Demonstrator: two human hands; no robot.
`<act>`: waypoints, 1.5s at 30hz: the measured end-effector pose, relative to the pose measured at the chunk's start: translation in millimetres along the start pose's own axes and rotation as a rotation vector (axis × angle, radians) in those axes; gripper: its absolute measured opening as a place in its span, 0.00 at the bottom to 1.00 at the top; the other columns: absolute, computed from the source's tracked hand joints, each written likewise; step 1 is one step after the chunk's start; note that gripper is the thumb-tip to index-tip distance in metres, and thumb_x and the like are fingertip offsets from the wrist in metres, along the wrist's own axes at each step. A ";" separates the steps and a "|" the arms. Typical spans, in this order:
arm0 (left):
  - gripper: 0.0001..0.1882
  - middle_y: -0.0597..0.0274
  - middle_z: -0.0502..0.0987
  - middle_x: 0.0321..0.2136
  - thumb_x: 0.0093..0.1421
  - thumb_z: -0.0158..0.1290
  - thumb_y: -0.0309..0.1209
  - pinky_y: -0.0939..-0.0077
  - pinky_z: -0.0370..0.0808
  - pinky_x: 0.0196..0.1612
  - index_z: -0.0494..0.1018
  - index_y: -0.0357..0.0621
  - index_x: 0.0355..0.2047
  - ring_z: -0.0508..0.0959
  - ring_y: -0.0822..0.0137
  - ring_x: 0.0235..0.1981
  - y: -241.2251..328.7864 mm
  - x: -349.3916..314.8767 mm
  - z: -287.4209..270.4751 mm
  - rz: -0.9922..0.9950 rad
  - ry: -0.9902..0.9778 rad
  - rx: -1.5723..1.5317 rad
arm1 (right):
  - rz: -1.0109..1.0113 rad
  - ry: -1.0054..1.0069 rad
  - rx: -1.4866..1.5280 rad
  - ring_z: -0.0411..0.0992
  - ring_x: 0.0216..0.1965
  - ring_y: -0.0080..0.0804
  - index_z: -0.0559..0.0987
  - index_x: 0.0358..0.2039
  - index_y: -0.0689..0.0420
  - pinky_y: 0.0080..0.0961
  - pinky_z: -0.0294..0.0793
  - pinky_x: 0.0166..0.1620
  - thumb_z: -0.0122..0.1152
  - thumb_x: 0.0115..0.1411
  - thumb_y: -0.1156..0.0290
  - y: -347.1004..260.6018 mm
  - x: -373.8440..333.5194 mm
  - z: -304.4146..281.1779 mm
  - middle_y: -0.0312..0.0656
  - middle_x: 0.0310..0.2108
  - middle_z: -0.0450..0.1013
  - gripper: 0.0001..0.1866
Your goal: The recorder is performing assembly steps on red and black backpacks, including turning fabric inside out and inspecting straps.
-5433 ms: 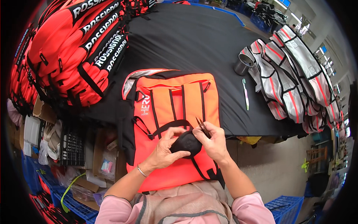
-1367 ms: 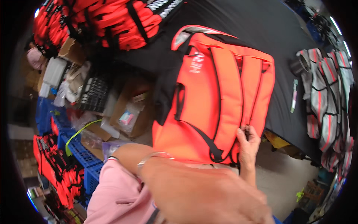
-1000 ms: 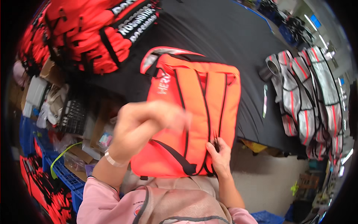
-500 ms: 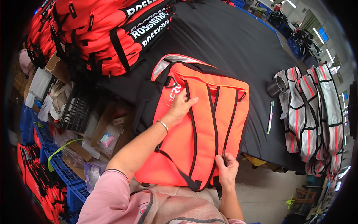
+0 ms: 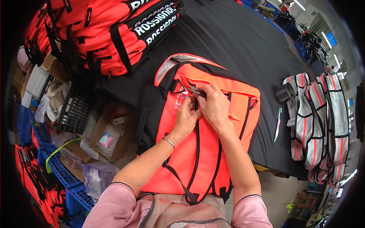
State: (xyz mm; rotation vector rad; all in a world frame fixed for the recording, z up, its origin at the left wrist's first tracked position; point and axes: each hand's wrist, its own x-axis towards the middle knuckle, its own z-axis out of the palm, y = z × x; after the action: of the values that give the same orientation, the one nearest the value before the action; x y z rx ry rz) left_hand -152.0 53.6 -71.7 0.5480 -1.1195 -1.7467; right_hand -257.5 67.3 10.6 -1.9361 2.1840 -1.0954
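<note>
A bright orange-red backpack (image 5: pixel 167 125) with black trim lies on the black-covered table, its lower end against my body and its shoulder straps facing up. My left hand (image 5: pixel 185 119) is closed at the black edge of a shoulder strap (image 5: pixel 207 146), thumb and fingers pinching near its upper part. Just above it, my right hand (image 5: pixel 216 104) is closed round small dark snips (image 5: pixel 198 92), whose metal tips point left toward the strap's top. What lies right at the tips is too small to make out. An orange zipper pull (image 5: pixel 234 117) shows beside my right wrist.
A tall stack of red bags (image 5: pixel 99 34) stands at the far left. Grey-and-red straps (image 5: pixel 304 117), a dark cup (image 5: pixel 285 93) and a toothbrush-shaped tool (image 5: pixel 278 124) lie at the right. A black crate (image 5: pixel 76 110) and open cartons (image 5: pixel 114 133) are left of the table.
My right hand has moved up and left from the strap's lower edge to the strap's top, carrying the snips. My left hand has shifted slightly downward and closed at the strap edge.
</note>
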 end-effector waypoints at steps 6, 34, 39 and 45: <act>0.21 0.60 0.73 0.49 0.66 0.52 0.26 0.74 0.73 0.53 0.62 0.36 0.57 0.73 0.72 0.51 8.2 -1.5 7.6 -0.024 -0.042 0.022 | -0.042 0.309 -0.037 0.73 0.24 0.39 0.77 0.28 0.61 0.37 0.73 0.32 0.62 0.55 0.74 59.0 21.6 6.4 0.45 0.26 0.72 0.05; 0.39 0.57 0.78 0.36 0.61 0.39 0.70 0.66 0.79 0.40 0.72 0.42 0.41 0.80 0.65 0.35 34.6 -88.0 1.1 -0.932 -0.215 -0.166 | 0.019 -0.035 -0.218 0.75 0.26 0.34 0.79 0.35 0.59 0.28 0.74 0.31 0.71 0.53 0.74 -21.2 -171.0 -76.5 0.43 0.27 0.74 0.10; 0.28 0.49 0.78 0.31 0.67 0.48 0.53 0.65 0.78 0.39 0.72 0.34 0.41 0.80 0.65 0.35 45.3 -87.4 3.0 -0.763 -0.554 0.524 | 0.590 0.155 0.570 0.64 0.28 0.12 0.78 0.39 0.60 0.12 0.65 0.32 0.61 0.64 0.73 -0.2 -163.5 -87.7 0.27 0.28 0.69 0.05; 0.19 0.36 0.77 0.35 0.59 0.58 0.34 0.52 0.75 0.43 0.72 0.27 0.42 0.79 0.43 0.40 88.7 -125.3 7.7 -0.237 -0.893 0.924 | 0.481 0.103 0.612 0.58 0.29 0.13 0.73 0.49 0.59 0.11 0.61 0.34 0.65 0.61 0.75 -54.0 -116.8 -78.4 0.26 0.28 0.60 0.16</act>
State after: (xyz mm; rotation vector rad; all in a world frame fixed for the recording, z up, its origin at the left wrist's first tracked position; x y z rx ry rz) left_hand -59.9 157.4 -5.5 0.4257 -2.6318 -1.6098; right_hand -219.9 208.3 48.1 -1.0608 1.8812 -1.5352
